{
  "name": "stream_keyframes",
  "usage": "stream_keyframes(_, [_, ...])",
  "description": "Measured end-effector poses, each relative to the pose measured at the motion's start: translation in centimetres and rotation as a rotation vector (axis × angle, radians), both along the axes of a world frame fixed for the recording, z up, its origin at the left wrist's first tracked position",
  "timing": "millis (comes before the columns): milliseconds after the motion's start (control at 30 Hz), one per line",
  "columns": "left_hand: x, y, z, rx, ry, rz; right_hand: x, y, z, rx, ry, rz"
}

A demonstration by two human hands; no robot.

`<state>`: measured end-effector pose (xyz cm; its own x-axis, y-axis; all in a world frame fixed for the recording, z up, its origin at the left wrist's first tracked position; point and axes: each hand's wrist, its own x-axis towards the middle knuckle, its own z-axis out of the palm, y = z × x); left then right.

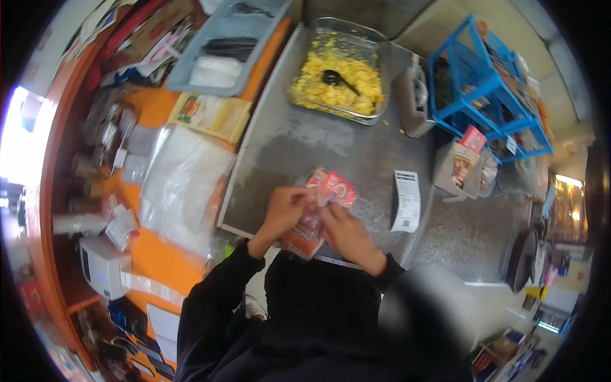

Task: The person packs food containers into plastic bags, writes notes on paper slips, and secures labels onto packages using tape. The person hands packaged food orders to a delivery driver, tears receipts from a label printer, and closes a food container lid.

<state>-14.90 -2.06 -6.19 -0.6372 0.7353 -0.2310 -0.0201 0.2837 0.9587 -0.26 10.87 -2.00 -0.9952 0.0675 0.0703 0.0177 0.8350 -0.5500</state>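
Observation:
Close to the front edge of the metal counter, my left hand (284, 210) and my right hand (348, 234) meet over a clear plastic packet (301, 244) with orange-red printing. The fingers of my left hand are pinched at its upper left side. My right hand's fingers are closed on its right side, by a red and pink printed packet (337, 187) that sticks out beyond the fingertips. A printed receipt (407, 201) lies flat on the counter to the right of my hands.
A glass dish (375, 118) of yellow food with a black spoon (331, 77) stands at the back. Blue racks (464, 95) and a small box (454, 168) of packets are on the right. Plastic bags (184, 184), a grey-blue tray (178, 79) and a white printer (104, 266) occupy the orange surface.

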Motion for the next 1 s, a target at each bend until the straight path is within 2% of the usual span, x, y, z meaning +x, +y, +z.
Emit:
stream_keyframes(33, [0.3, 0.1, 0.3, 0.021, -0.128, 0.055, 0.2, 0.1, -0.3, 0.049, -0.067, 0.02])
stream_keyframes(100, [0.7, -0.3, 1.6, 0.046, -0.386, 0.168, 0.7, 0.4, -0.8, 0.18, -0.026, 0.057])
stream_keyframes(167, [1.2, -1.1, 1.4, 0.108, -0.515, 0.201, 1.2, 0.8, -1.2, 0.271, 0.051, 0.078])
stream_keyframes(300, [1.8, -1.3, 1.3, 0.198, -0.6, 0.265, 2.1, 1.4, -1.4, 0.192, 0.099, 0.117])
stream_keyframes(400, [2.4, -0.4, 4.5, 0.046, -0.138, 0.132, 3.7, 3.5, 0.9, -0.055, 0.129, -0.023])
stream_keyframes(500, [6.7, 5.9, 9.1, 0.529, 0.075, 0.212, 3.7, 11.9, 1.3, -0.058, 0.503, -0.375])
stream_keyframes(533, [7.8, 7.6, 8.5, 0.423, -0.051, 0.085, 3.0, 16.2, 0.7, -0.042, 0.63, -0.527])
stream_keyframes(567, [8.7, 9.6, 7.0, 0.315, -0.171, -0.044, 1.7, 19.9, 1.7, -0.147, 0.626, -0.685])
stream_keyframes(600, [10.0, 12.1, 5.7, 0.24, -0.263, -0.083, 0.4, 23.8, 1.7, -0.126, 0.629, -0.731])
stream_keyframes(700, [13.5, 19.4, -5.5, 0.144, -0.259, -0.124, -3.8, 32.1, -0.4, -0.212, 0.286, -0.712])
stream_keyframes(733, [14.2, 20.2, -6.5, 0.093, -0.24, -0.126, -5.0, 33.6, -1.0, -0.226, 0.17, -0.707])
stream_keyframes(800, [14.7, 21.4, -7.0, -0.01, -0.207, -0.125, -7.0, 35.8, -2.6, -0.144, 0.087, -0.731])
stream_keyframes(867, [14.7, 21.1, -6.6, 0.104, -0.24, -0.101, -8.6, 38.0, -4.7, -0.138, 0.035, -0.736])
stream_keyframes(933, [14.2, 20.3, -4.1, 0.201, -0.279, -0.062, -9.3, 40.2, -6.4, -0.21, 0.021, -0.723])
stream_keyframes(967, [13.7, 19.3, -1.3, 0.24, -0.304, -0.037, -8.8, 39.4, -5.2, -0.296, 0.103, -0.758])
stream_keyframes(1000, [13.4, 18.0, 1.4, 0.276, -0.332, -0.01, -8.0, 38.9, -4.4, -0.276, 0.136, -0.747])
